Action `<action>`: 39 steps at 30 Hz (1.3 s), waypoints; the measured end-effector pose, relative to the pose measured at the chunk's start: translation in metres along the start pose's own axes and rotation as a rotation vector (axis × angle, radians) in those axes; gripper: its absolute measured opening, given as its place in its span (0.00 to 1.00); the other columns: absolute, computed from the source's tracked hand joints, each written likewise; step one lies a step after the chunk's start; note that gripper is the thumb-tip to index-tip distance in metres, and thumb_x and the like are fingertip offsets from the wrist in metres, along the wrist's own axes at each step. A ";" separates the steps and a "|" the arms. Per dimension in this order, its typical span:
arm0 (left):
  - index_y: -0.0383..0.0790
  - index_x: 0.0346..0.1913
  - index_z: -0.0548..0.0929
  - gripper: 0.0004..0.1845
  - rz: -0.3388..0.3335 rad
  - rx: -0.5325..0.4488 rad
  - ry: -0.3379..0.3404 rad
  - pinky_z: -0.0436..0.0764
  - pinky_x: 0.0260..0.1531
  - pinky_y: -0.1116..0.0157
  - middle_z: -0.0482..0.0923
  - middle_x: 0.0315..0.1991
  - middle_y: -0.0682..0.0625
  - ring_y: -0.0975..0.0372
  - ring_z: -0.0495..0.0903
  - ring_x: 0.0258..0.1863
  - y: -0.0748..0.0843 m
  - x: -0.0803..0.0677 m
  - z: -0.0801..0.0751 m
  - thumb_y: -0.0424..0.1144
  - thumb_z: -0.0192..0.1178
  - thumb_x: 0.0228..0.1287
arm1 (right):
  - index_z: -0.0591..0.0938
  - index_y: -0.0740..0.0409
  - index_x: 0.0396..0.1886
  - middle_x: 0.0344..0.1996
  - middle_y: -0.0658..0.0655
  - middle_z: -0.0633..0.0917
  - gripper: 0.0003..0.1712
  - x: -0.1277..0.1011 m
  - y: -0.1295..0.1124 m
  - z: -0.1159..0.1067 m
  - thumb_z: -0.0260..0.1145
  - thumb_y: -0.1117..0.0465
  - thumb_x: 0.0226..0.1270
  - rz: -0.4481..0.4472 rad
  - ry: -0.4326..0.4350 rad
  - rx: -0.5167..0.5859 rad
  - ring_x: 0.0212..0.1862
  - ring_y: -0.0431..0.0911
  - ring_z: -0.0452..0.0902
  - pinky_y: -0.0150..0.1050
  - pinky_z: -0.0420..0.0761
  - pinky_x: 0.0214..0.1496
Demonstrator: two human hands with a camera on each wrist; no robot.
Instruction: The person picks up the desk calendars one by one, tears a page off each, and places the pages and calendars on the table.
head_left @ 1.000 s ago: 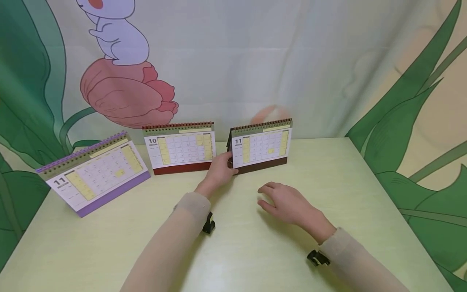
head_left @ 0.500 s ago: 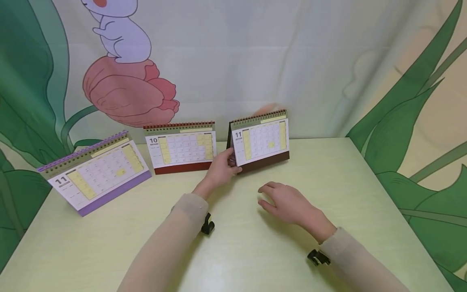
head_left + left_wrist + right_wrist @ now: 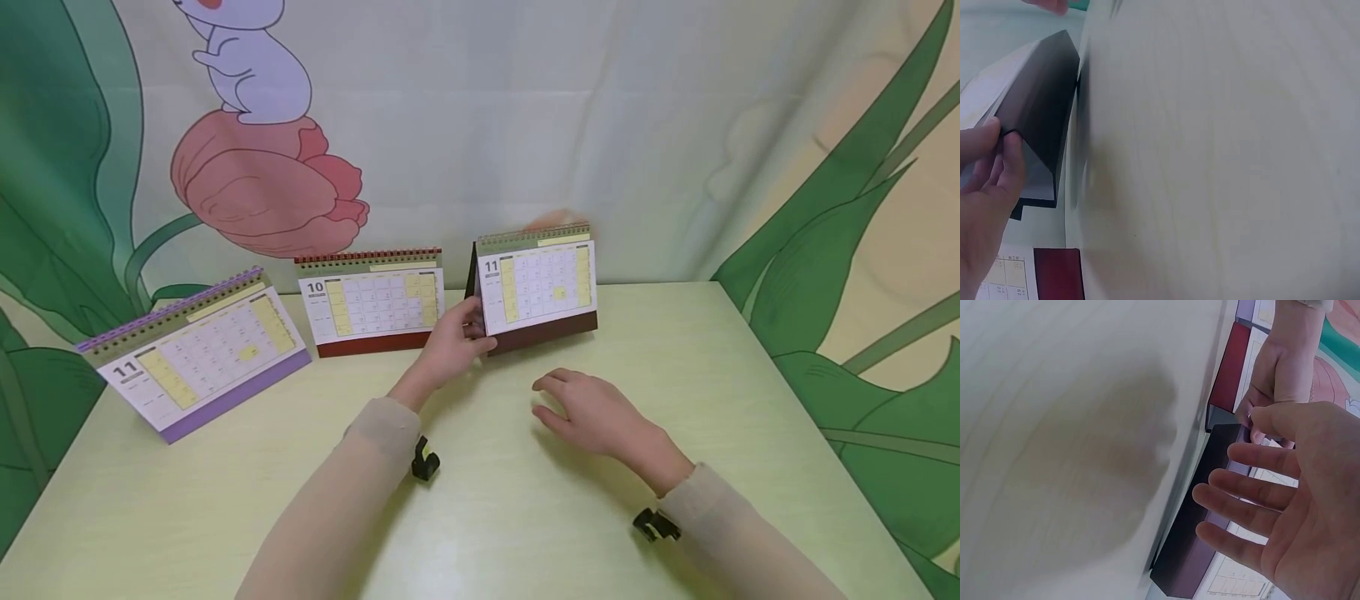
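A dark-brown desk calendar (image 3: 538, 283), with an 11 on its page, stands at the back of the table in the head view. My left hand (image 3: 450, 342) grips its left edge. In the left wrist view the thumb (image 3: 980, 139) lies on the front page side, and fingers (image 3: 1013, 164) reach under the brown panel into the hollow of the stand. My right hand (image 3: 596, 412) hovers in front of the calendar, apart from it, holding nothing. Its fingers (image 3: 1244, 509) are spread and slightly bent in the right wrist view.
Left of the brown calendar stands a red desk calendar (image 3: 371, 304) showing a 10. A purple desk calendar (image 3: 198, 358) stands angled at the far left of the pale table (image 3: 510, 517). A printed curtain (image 3: 450, 150) hangs close behind them.
The brown calendar's top has risen and its front stands steeper, with more of the brown strip below the page showing. My left hand has shifted slightly away from me; the right hand has barely moved.
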State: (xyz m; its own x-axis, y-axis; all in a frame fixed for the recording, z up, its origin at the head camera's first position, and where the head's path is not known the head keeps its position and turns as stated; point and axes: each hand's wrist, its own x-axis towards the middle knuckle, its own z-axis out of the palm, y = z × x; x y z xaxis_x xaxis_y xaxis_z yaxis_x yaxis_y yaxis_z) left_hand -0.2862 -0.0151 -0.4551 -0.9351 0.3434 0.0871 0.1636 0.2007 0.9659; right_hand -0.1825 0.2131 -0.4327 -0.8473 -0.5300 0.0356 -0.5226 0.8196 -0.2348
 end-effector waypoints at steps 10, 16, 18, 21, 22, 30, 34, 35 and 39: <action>0.32 0.62 0.73 0.25 0.002 -0.038 0.005 0.82 0.52 0.60 0.81 0.50 0.39 0.51 0.82 0.50 0.007 -0.011 -0.010 0.20 0.65 0.64 | 0.83 0.61 0.58 0.55 0.59 0.85 0.20 0.001 0.000 -0.002 0.65 0.52 0.76 0.002 0.055 0.007 0.58 0.54 0.80 0.52 0.80 0.59; 0.33 0.60 0.73 0.23 -0.008 -0.106 -0.015 0.82 0.50 0.61 0.81 0.50 0.39 0.52 0.81 0.49 0.009 -0.018 -0.016 0.20 0.64 0.65 | 0.85 0.61 0.52 0.50 0.56 0.85 0.15 0.004 0.001 -0.004 0.69 0.57 0.72 -0.059 0.248 0.013 0.53 0.51 0.81 0.49 0.82 0.55; 0.34 0.60 0.73 0.23 -0.011 -0.128 -0.020 0.82 0.50 0.61 0.81 0.51 0.39 0.52 0.81 0.49 0.011 -0.022 -0.018 0.20 0.64 0.65 | 0.85 0.61 0.50 0.50 0.57 0.85 0.13 0.005 0.001 -0.006 0.70 0.59 0.70 -0.089 0.326 0.022 0.54 0.52 0.80 0.49 0.81 0.57; 0.34 0.61 0.73 0.23 -0.009 -0.153 -0.024 0.83 0.50 0.61 0.82 0.52 0.39 0.52 0.81 0.49 0.013 -0.027 -0.021 0.19 0.64 0.65 | 0.83 0.61 0.52 0.53 0.58 0.83 0.15 0.006 0.001 -0.007 0.70 0.61 0.69 -0.127 0.420 0.036 0.58 0.54 0.78 0.50 0.78 0.61; 0.34 0.61 0.74 0.23 -0.008 -0.162 -0.025 0.83 0.50 0.62 0.82 0.52 0.39 0.52 0.81 0.49 0.013 -0.029 -0.022 0.19 0.64 0.65 | 0.83 0.62 0.53 0.54 0.59 0.82 0.16 0.007 0.001 -0.007 0.70 0.61 0.69 -0.138 0.445 0.037 0.59 0.54 0.77 0.51 0.77 0.62; 0.30 0.64 0.73 0.27 0.016 -0.218 -0.062 0.84 0.46 0.63 0.81 0.52 0.37 0.53 0.81 0.46 0.015 -0.040 -0.023 0.16 0.64 0.62 | 0.75 0.62 0.66 0.69 0.64 0.72 0.28 0.009 0.000 -0.004 0.67 0.59 0.69 -0.180 0.540 0.005 0.70 0.58 0.67 0.55 0.68 0.70; 0.30 0.63 0.73 0.26 0.022 -0.227 -0.081 0.84 0.45 0.63 0.82 0.51 0.36 0.53 0.82 0.47 0.015 -0.045 -0.022 0.16 0.63 0.62 | 0.69 0.61 0.74 0.78 0.64 0.62 0.35 0.010 -0.001 -0.002 0.66 0.56 0.70 -0.158 0.534 -0.045 0.78 0.57 0.54 0.58 0.56 0.77; 0.30 0.63 0.73 0.26 0.022 -0.227 -0.086 0.84 0.45 0.63 0.82 0.51 0.36 0.53 0.82 0.47 0.015 -0.046 -0.022 0.16 0.63 0.63 | 0.67 0.61 0.75 0.79 0.63 0.59 0.37 0.010 -0.001 -0.001 0.66 0.56 0.71 -0.153 0.532 -0.056 0.79 0.56 0.51 0.58 0.53 0.78; 0.31 0.64 0.73 0.26 0.015 -0.248 -0.104 0.85 0.44 0.63 0.82 0.52 0.37 0.53 0.83 0.47 0.016 -0.050 -0.020 0.17 0.64 0.63 | 0.65 0.60 0.78 0.81 0.62 0.53 0.40 0.012 -0.003 0.000 0.66 0.53 0.71 -0.133 0.549 -0.079 0.81 0.55 0.43 0.63 0.44 0.78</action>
State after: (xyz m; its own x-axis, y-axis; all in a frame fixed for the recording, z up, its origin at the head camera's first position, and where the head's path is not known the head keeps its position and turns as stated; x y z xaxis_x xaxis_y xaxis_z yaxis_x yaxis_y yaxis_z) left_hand -0.2426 -0.0472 -0.4396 -0.8939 0.4393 0.0890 0.0835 -0.0320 0.9960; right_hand -0.1908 0.2042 -0.4313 -0.6882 -0.4562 0.5641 -0.6155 0.7787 -0.1212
